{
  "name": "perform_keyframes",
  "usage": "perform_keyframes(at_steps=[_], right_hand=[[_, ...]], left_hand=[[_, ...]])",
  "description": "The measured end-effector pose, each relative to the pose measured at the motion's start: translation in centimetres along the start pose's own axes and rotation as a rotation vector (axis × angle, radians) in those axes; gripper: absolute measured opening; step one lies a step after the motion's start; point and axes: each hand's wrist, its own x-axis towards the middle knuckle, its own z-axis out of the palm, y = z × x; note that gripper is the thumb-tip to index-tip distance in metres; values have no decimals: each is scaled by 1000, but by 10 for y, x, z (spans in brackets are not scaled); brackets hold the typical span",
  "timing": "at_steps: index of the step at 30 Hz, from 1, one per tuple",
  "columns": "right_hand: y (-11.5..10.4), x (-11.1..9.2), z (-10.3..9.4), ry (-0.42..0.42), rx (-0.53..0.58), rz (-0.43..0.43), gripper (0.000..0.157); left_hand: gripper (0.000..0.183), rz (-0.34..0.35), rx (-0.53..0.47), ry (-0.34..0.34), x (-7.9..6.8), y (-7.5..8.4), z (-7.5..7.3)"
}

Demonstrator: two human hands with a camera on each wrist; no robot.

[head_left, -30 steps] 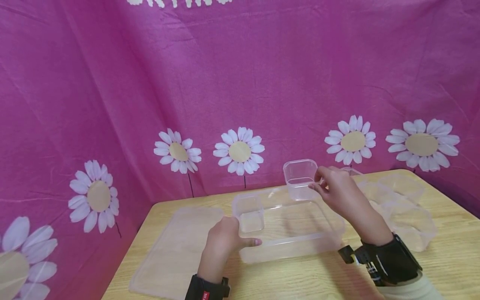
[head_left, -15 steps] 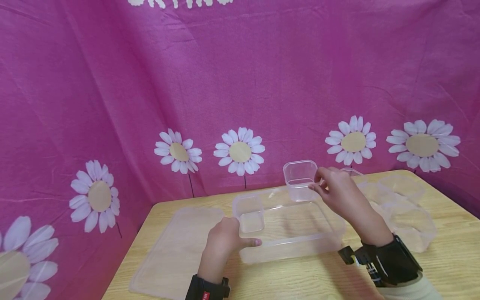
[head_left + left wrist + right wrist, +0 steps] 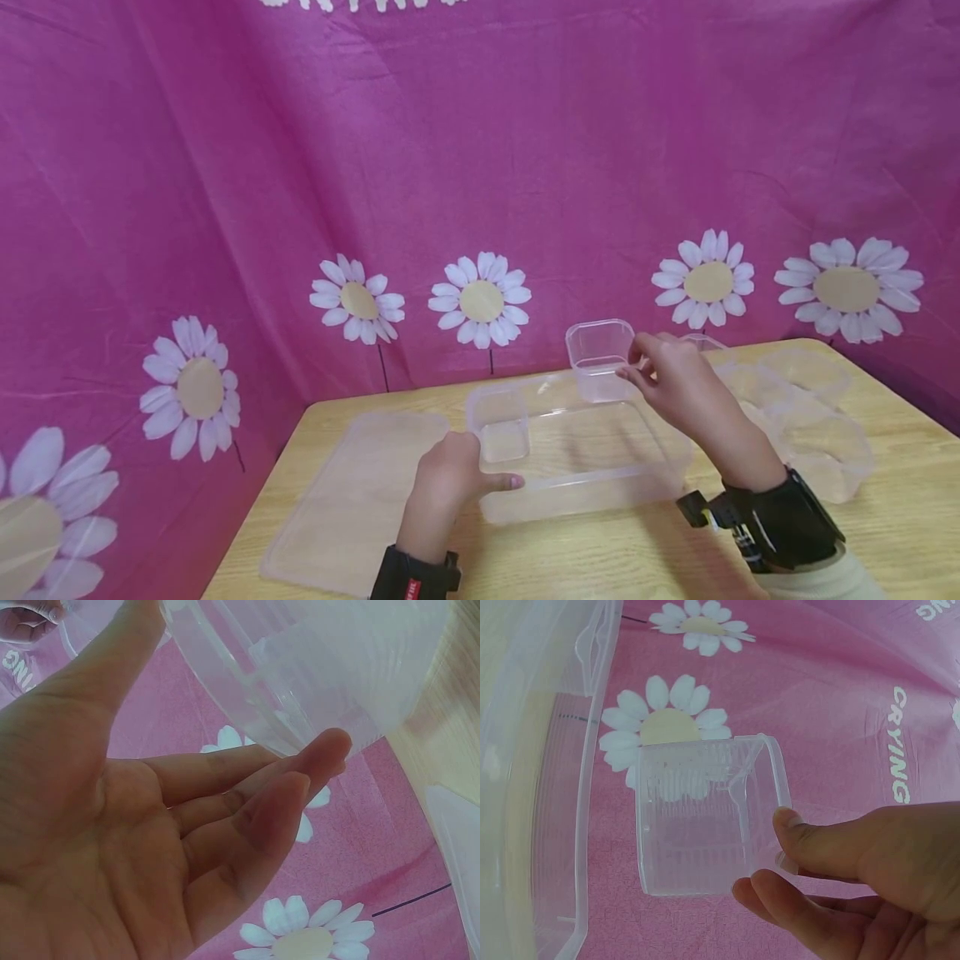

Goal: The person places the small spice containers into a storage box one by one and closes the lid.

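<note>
My right hand (image 3: 678, 383) pinches the rim of a small clear square plastic container (image 3: 598, 362) between thumb and fingers. In the head view this container overlaps the back right edge of a large clear rectangular box (image 3: 585, 496); the right wrist view has the container (image 3: 697, 825) apart from the box's rim (image 3: 585, 847). My left hand (image 3: 447, 471) grips the large box at its left end, thumb over the rim and fingers outside against the wall (image 3: 337, 667). A second small square container (image 3: 504, 442) stands inside the box's left end.
A flat translucent lid (image 3: 352, 500) lies on the wooden table (image 3: 570, 558) left of the box. Several more clear containers (image 3: 821, 454) stand to the right, partly behind the right forearm. A pink cloth (image 3: 570, 167) with daisies hangs close behind the table.
</note>
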Motion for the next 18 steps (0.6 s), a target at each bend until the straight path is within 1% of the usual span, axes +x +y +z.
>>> perform_keyframes(at_steps=[9, 13, 18], right_hand=[[-1, -6, 1, -31, 7, 12, 21], [-3, -5, 0, -34, 1, 11, 21], [-7, -2, -2, -26, 4, 3, 21]], left_hand=[[58, -16, -6, -23, -5, -2, 7], [58, -10, 5, -19, -2, -2, 7], [58, -5, 25, -7, 2, -3, 5]])
